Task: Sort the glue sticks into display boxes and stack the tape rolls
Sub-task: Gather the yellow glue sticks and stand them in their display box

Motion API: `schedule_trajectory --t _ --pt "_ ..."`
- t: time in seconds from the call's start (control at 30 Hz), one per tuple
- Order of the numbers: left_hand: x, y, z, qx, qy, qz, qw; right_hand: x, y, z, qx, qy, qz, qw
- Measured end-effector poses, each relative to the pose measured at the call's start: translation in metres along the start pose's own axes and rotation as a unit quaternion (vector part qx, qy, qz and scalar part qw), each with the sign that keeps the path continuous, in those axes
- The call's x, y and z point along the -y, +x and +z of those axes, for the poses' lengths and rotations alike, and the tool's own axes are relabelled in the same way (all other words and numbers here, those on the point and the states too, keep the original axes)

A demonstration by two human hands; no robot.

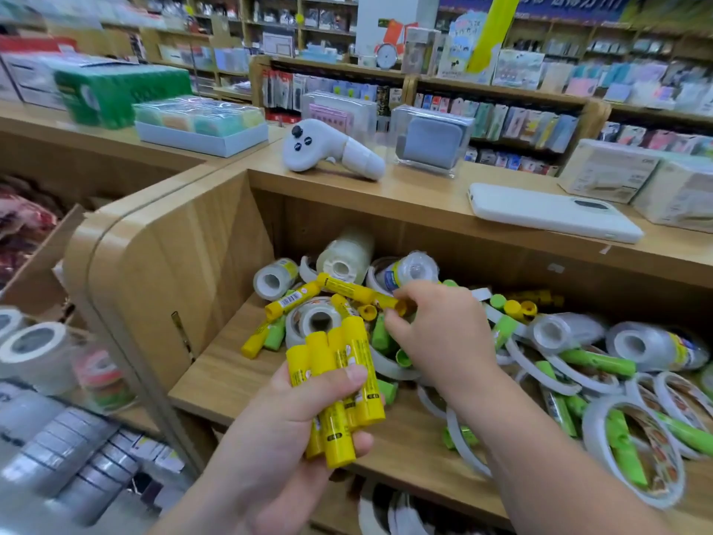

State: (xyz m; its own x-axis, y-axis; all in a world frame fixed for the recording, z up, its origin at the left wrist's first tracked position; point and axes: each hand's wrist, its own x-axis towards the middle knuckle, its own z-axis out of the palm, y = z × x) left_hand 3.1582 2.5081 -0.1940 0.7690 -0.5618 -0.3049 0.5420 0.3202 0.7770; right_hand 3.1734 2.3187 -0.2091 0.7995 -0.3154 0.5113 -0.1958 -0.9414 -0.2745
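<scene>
Just beyond left grip (308,411), itself clamped round yellow glue sticks (339,364) probably bunched by colour for boxing: pinched one more stick (355,290) in right grip (436,330), atop tape rolls (272,280).

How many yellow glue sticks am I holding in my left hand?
4 yellow glue sticks in the left hand, side by side: leftmost, second, third, rightmost; more may be hidden.

In the grip: bundle of yellow plastic glue sticks (339,364) is standing in the left hand (293,418), over the wooden shelf bin (231,380).
Just behind it: right hand (436,334) is pinching a single yellow glue stick (355,290) on the pile.
Right of it: white tape rings (592,422) are lying among green plastic glue sticks (598,362).
Far behind: white flat phone (551,216) is lying on the wooden ledge (405,191).
</scene>
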Motion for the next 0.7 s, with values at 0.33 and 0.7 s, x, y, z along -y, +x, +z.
schedule_trajectory --t 0.33,0.7 --pt "0.035 0.024 0.06 0.03 0.016 -0.001 0.999 -0.065 -0.069 -0.095 0.022 0.462 0.213 0.861" --pt "0.123 0.032 0.171 0.099 0.089 -0.007 0.991 -0.158 -0.131 -0.148 0.062 0.456 0.19 0.867"
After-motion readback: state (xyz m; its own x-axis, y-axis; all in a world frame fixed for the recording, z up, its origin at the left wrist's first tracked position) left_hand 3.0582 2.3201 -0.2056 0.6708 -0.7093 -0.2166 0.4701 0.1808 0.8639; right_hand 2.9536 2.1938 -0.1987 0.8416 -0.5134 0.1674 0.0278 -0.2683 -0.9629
